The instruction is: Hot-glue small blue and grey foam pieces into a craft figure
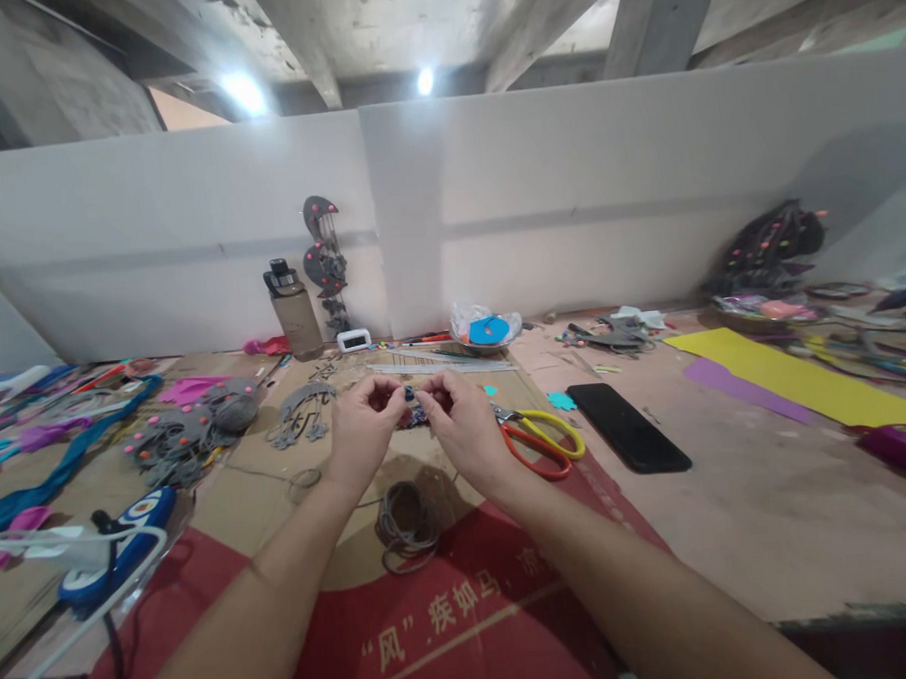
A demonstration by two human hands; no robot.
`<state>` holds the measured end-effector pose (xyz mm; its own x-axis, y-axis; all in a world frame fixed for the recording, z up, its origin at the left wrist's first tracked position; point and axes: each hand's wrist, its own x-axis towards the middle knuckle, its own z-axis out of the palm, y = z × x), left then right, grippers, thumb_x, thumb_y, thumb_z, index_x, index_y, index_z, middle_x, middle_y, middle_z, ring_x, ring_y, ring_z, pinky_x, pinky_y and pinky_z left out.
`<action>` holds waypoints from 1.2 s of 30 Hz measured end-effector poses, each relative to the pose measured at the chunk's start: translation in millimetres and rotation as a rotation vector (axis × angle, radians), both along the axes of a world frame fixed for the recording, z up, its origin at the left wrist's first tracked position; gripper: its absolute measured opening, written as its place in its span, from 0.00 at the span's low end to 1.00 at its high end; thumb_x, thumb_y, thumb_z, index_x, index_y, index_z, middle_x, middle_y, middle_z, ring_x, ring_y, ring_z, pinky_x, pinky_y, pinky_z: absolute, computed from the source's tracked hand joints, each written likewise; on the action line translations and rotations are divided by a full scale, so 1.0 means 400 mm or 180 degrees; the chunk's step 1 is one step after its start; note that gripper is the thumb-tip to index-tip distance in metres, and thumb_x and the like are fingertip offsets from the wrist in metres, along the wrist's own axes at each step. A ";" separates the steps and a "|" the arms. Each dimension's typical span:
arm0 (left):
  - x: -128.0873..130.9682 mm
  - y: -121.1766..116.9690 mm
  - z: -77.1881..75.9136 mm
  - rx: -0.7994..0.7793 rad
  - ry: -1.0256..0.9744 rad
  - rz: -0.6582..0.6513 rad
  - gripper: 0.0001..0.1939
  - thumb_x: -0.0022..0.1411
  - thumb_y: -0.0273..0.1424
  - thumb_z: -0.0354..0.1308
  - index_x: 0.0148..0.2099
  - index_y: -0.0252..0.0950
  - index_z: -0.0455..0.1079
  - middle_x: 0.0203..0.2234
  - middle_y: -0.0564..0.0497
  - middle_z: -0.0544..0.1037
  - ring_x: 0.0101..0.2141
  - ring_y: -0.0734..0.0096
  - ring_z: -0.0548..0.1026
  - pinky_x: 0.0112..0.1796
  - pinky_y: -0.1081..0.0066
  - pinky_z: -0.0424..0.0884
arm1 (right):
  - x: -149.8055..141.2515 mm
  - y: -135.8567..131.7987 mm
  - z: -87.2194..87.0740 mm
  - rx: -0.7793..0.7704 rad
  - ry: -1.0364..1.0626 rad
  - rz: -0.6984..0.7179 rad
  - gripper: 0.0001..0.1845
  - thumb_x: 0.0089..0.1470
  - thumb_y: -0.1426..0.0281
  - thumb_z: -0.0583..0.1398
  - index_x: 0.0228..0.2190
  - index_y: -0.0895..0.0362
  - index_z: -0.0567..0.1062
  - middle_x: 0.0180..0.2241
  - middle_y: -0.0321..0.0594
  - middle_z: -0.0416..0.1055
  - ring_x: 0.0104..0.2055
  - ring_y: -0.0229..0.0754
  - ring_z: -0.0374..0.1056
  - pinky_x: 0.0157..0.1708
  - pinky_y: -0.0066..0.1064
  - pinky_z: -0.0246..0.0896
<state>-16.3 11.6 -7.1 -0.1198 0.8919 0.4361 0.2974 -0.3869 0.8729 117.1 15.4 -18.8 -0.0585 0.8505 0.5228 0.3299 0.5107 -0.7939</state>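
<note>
Above the cardboard, my left hand (pixel 366 420) and my right hand (pixel 461 419) meet with fingertips pinched together. Between them is a small dark blue piece (pixel 408 392), too small for me to tell its kind. Just beneath the fingers lies a dark speckled clump (pixel 414 418), partly hidden by my hands. A coil of grey cord (pixel 407 527) rests on the cardboard between my forearms. Scissors (pixel 540 441) with one red and one yellow handle lie beside my right hand. Left of my left hand is a grey cut-out ornament (pixel 304 411).
A black phone (pixel 628 427) lies to the right, near yellow sheet material (pixel 807 374). At the back stand a bottle (pixel 294 311) and a small white digital device (pixel 354 340). Grey felt pieces with pink dots (pixel 191 431) and a blue power strip (pixel 121 549) occupy the left.
</note>
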 end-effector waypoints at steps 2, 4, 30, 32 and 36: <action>0.003 -0.001 0.000 -0.0088 -0.0146 -0.0054 0.07 0.53 0.33 0.58 0.30 0.34 0.67 0.18 0.55 0.71 0.19 0.75 0.71 0.24 0.74 0.69 | -0.002 0.001 0.000 -0.0060 0.0072 -0.0006 0.09 0.54 0.64 0.54 0.27 0.56 0.68 0.22 0.34 0.65 0.25 0.36 0.59 0.25 0.27 0.53; 0.005 -0.001 0.001 -0.0159 -0.0284 -0.0131 0.07 0.53 0.33 0.58 0.30 0.34 0.66 0.17 0.56 0.70 0.19 0.76 0.70 0.24 0.74 0.69 | -0.004 0.003 -0.001 -0.0105 0.0120 -0.0024 0.09 0.53 0.64 0.55 0.27 0.56 0.68 0.21 0.34 0.65 0.24 0.36 0.59 0.24 0.27 0.52; 0.002 0.002 0.001 -0.0392 -0.0332 -0.0608 0.09 0.53 0.35 0.59 0.30 0.34 0.67 0.17 0.54 0.72 0.19 0.76 0.70 0.23 0.74 0.68 | 0.005 0.019 -0.005 -0.0377 0.0303 0.0072 0.09 0.50 0.64 0.55 0.27 0.57 0.71 0.21 0.33 0.65 0.22 0.34 0.56 0.21 0.25 0.50; -0.005 0.010 -0.002 -0.0521 -0.0304 -0.0754 0.11 0.54 0.37 0.59 0.33 0.33 0.68 0.18 0.53 0.73 0.18 0.77 0.69 0.21 0.75 0.66 | 0.013 0.025 -0.011 -0.0366 0.0236 0.0037 0.09 0.50 0.64 0.55 0.27 0.57 0.71 0.21 0.33 0.65 0.22 0.34 0.57 0.21 0.25 0.51; -0.018 0.019 -0.003 -0.0669 -0.0336 -0.0911 0.16 0.55 0.39 0.57 0.40 0.32 0.71 0.20 0.50 0.75 0.16 0.77 0.68 0.18 0.75 0.64 | 0.032 0.035 -0.019 -0.0285 0.0060 -0.0017 0.09 0.51 0.64 0.54 0.27 0.56 0.70 0.20 0.33 0.65 0.22 0.35 0.59 0.22 0.26 0.52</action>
